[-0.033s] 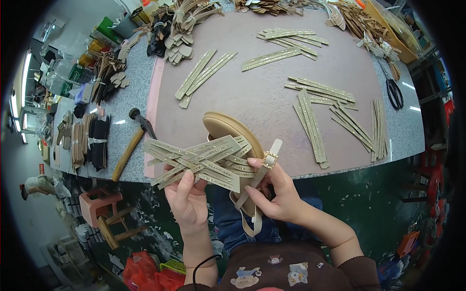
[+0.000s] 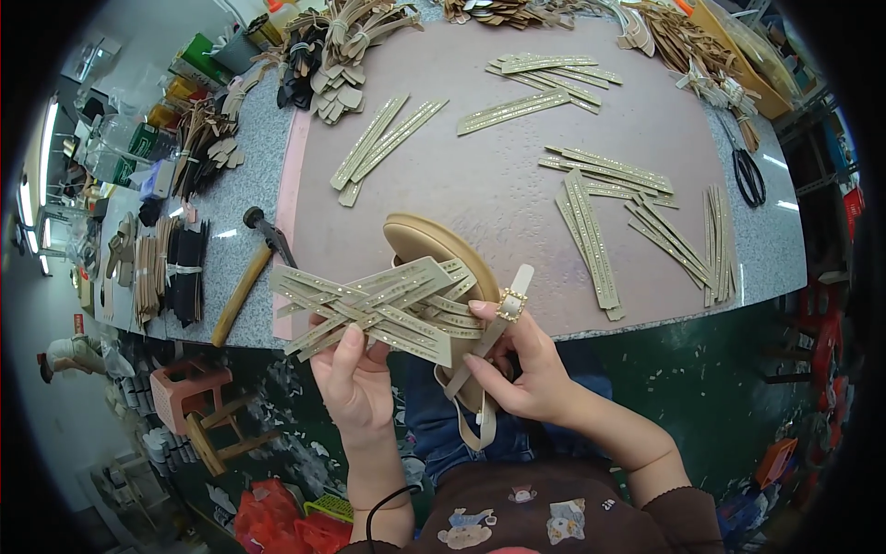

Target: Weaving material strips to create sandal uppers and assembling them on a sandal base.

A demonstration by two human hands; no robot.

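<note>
Here at the near side, a dark brown printed top (image 2: 517, 517) and blue denim jeans (image 2: 438, 434) sit below the working hands. The left hand (image 2: 355, 388) has a firm pinch, thumb on top and fingers beneath, on a lattice of flat, pale olive strips dotted with shiny studs (image 2: 369, 309), and it's up in the air at the mat's near edge. Right beside it, the right hand (image 2: 531, 374) is closed on a tan-soled strappy sandal (image 2: 443, 245), thumb pressing the beige strap (image 2: 521, 277) with its square jewelled buckle (image 2: 512, 305). The sandal is tilted, sole turned outward, just right of the lattice and partly behind it; whether it touches the table, I can't tell.

Off to the left, a wooden-handled hammer (image 2: 242, 294) lies on the grey speckled tabletop (image 2: 249, 175), its dark head near the mauve mat (image 2: 489, 185). Across that mat, look at the loose strips: a fanned cluster on the right (image 2: 591, 245), a few at the left (image 2: 388, 148), another overlapping group farther up (image 2: 554, 65). Black-handled scissors (image 2: 749, 177) rest beyond the mat's right edge, and at the far side, bundled beige straps (image 2: 355, 28) and a brown heap (image 2: 688, 42) line the back.
</note>
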